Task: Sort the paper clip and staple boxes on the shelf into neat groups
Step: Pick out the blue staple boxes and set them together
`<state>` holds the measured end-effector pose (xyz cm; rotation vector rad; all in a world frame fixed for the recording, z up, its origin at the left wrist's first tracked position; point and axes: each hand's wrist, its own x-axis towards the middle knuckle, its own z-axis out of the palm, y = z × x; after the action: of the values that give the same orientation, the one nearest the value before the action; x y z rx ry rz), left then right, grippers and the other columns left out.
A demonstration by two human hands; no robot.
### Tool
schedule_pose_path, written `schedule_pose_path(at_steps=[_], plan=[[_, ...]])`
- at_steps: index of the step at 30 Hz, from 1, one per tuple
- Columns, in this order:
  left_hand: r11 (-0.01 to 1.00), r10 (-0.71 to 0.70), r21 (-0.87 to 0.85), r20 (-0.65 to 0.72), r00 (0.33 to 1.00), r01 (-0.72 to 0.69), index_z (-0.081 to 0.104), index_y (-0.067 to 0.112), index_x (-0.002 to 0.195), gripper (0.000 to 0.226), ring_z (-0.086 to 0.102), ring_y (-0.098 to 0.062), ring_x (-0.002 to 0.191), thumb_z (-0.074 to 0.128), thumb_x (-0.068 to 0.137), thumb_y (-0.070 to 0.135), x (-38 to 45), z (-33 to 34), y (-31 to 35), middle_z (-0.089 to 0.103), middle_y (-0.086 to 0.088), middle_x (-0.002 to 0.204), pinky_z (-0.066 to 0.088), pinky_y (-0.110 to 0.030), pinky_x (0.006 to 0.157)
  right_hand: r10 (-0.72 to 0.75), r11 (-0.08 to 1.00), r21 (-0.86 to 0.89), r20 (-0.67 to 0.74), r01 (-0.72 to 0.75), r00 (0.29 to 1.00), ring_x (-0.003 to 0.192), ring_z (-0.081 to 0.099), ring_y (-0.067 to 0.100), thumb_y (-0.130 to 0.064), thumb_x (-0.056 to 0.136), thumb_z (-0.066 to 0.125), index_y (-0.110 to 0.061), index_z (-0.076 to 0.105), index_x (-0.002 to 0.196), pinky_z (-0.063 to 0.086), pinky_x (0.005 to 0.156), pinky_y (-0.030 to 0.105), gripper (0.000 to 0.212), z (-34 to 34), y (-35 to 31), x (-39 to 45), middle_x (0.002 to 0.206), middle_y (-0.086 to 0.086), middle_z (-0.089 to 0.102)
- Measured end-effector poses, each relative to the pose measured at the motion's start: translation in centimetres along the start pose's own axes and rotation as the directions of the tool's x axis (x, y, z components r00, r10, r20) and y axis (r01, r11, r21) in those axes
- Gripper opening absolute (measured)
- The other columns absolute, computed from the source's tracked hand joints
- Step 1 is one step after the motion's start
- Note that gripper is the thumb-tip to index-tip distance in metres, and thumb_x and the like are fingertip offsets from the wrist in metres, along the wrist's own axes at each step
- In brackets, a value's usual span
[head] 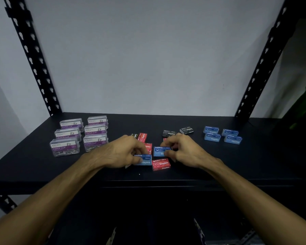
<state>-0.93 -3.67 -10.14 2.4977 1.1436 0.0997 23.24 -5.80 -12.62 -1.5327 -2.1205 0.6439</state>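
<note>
Sorting half done, mixed staple boxes left mid-shelf

Nearest, the left hand [118, 152] holds a blue staple box [143, 160] in its grip; the right hand [182, 151] pinches another blue box [160, 151] above a red box [161, 164]. Farther back, paper clip boxes [79, 135] and blue group [222, 136] look sorted; red and black boxes [177, 132] remain.

Paper clip boxes [80, 135], clear with purple labels: six, left of frame. Blue staple boxes [222, 135]: four grouped at right, two more at centre. Black staple boxes [177, 132]: two fully visible. Red staple boxes [161, 164]: at least three; others hidden by hands.
</note>
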Motion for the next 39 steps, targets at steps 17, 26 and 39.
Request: schedule_pose_path(at_steps=[17, 26, 39], plan=[[0.960, 0.010, -0.275, -0.169, 0.986, -0.057, 0.072, 0.023, 0.110, 0.022, 0.061, -0.002, 0.072, 0.068, 0.090, 0.015, 9.7, 1.0, 5.6, 0.064, 0.016, 0.079, 0.045, -0.018, 0.066, 0.205, 0.978, 0.031, -0.277, -0.205, 0.939, 0.091, 0.061, -0.001, -0.019, 0.091, 0.068, -0.026, 0.070, 0.103, 0.045, 0.078, 0.018, 0.014, -4.5, 6.7, -4.5, 0.099, -0.015, 0.067], [0.958, 0.072, -0.259, -0.188, 0.979, -0.120, 0.072, 0.020, 0.111, 0.024, 0.062, -0.004, 0.078, 0.069, 0.089, 0.012, 16.1, 3.8, 11.0, 0.070, 0.003, 0.100, 0.048, -0.020, 0.076, 0.339, 0.930, 0.014, -0.411, -0.367, 0.846, 0.088, 0.063, 0.006, -0.014, 0.090, 0.068, -0.025, 0.069, 0.094, 0.046, 0.076, 0.023, 0.012, -10.1, 11.8, -9.3, 0.095, -0.009, 0.068], [0.979, 0.095, -0.165, -0.147, 0.985, -0.119, 0.067, 0.019, 0.121, 0.030, 0.063, -0.017, 0.108, 0.065, 0.092, 0.013, 18.8, 6.8, 14.0, 0.066, -0.002, 0.124, 0.050, -0.033, 0.096, 0.359, 0.920, -0.035, -0.328, -0.391, 0.874, 0.092, 0.058, 0.000, -0.015, 0.092, 0.065, -0.025, 0.068, 0.094, 0.041, 0.072, 0.016, 0.011, -11.4, 14.6, -11.0, 0.103, -0.011, 0.065]])
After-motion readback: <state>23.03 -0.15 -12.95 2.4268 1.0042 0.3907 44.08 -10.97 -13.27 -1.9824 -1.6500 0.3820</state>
